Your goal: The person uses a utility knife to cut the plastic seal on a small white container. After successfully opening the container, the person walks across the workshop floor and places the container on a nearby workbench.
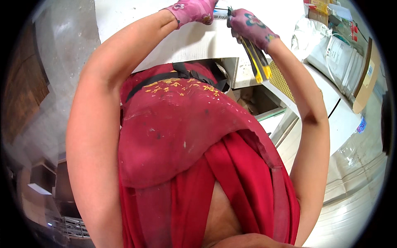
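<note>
Right hand [253, 29], pink floral glove, closed on a yellow-and-black tool [257, 62]; tool's yellow end sticks out toward the body, past the worktop edge. Left hand [191, 12], same glove, cut by top of view; can't tell if it grips. Nearest: red apron [182, 128]. Beyond it: open compartment [259, 100], white worktop [144, 37] under both hands, small white-and-blue item [221, 13] between them. Farther right: white plastic bag [308, 37], cardboard [369, 78].
</note>
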`<state>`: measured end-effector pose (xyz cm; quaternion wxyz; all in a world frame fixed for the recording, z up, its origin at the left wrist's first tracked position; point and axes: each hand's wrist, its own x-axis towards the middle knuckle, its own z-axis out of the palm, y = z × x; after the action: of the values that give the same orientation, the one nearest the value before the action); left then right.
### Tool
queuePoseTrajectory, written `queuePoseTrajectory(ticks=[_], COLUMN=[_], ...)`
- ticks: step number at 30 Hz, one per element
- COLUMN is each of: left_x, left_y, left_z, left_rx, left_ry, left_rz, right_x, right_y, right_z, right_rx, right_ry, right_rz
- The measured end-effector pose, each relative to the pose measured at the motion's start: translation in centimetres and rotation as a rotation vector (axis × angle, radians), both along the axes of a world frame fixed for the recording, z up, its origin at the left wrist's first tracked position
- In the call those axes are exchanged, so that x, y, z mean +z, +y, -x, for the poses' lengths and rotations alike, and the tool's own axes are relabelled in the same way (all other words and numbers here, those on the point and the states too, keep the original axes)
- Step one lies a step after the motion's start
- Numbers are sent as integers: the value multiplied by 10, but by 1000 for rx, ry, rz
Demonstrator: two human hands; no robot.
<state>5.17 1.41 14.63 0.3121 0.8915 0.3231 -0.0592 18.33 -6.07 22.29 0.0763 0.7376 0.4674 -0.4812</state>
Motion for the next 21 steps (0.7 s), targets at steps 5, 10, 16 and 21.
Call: queuePoseTrajectory(ticks=[5, 10, 16, 21], left_x=[-1, 2, 6, 3], left_y=[2, 4, 5, 6], left_z=[3, 2, 2, -1], left_rx=[31, 42, -11, -26], left_ry=[-36, -11, 18, 38], left_rz=[60, 91, 63, 50], right_x=[9, -5, 3, -8], right_y=[-2, -2, -17, -13], right_z=[3, 5, 1, 2], right_rx=[-78, 53, 119, 229], right_ry=[18, -43, -30, 0], right_rz=[57, -51, -19, -108])
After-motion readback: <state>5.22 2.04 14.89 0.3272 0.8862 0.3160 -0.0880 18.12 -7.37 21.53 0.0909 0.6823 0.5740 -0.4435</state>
